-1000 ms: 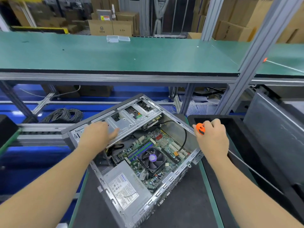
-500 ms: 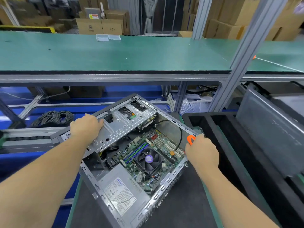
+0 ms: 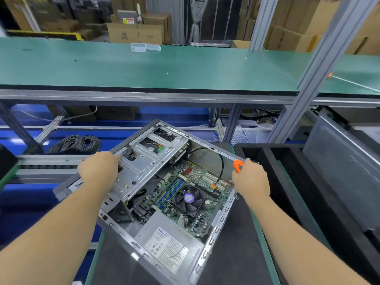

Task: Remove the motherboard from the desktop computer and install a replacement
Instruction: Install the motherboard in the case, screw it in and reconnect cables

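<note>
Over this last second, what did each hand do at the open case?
The right hand, holding the orange-handled tool, came down onto the case's right edge. The left hand slid outward from the drive cage to the case's left edge. The motherboard stayed seated.

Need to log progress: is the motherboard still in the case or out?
Still in: the motherboard lies inside the open case, its fan mounted on it.
</note>
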